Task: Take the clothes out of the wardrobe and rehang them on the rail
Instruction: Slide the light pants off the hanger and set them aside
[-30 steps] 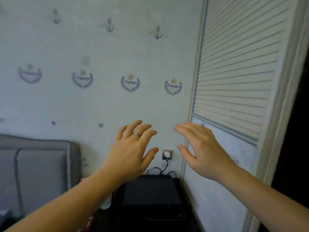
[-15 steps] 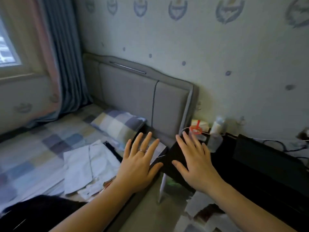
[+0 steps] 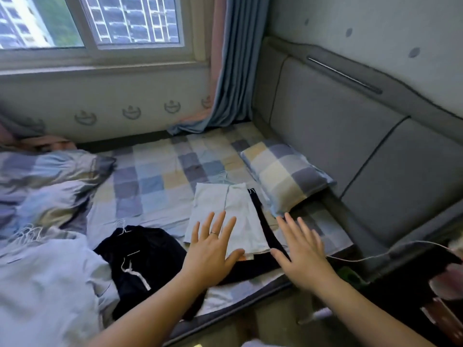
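Left hand [image 3: 210, 249], right hand [image 3: 303, 256] spread over clothes [image 3: 223, 206].

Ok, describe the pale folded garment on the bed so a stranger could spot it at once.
Start at the bed with the blue-and-yellow checked sheet. Near its head end, left of the matching checked pillow, lies the pale blue folded garment. It alone is light and flat; the crumpled black garment with a white drawstring lies left of it.

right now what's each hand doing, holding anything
Left hand: open, fingers spread, holding nothing.
Right hand: open, fingers spread, holding nothing.
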`<state>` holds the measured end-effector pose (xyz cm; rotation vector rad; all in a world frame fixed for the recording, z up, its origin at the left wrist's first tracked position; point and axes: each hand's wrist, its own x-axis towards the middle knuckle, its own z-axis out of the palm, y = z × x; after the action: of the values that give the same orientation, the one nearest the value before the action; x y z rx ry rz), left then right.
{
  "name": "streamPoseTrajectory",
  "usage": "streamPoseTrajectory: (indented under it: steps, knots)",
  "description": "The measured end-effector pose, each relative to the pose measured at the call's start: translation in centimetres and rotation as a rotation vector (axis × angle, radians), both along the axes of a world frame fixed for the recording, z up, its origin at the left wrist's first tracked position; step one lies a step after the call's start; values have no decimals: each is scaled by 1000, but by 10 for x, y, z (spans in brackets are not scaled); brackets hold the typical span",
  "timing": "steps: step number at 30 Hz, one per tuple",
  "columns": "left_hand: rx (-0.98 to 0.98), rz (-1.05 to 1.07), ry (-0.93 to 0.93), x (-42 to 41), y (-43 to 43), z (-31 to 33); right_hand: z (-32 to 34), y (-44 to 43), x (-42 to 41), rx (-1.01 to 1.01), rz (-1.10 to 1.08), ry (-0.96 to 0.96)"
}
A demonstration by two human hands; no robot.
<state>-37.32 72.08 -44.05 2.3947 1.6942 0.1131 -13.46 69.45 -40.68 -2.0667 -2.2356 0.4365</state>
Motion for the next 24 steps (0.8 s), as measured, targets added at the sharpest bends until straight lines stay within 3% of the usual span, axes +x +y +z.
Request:
streamPoseTrajectory:
  steps: [14, 24]
  knots:
    - [-388, 386, -94, 9, 202, -113, -118, 261, 36, -347, 64, 35]
    - [-520, 428, -110, -28, 345, -268, -289, 420, 26, -416, -60, 145]
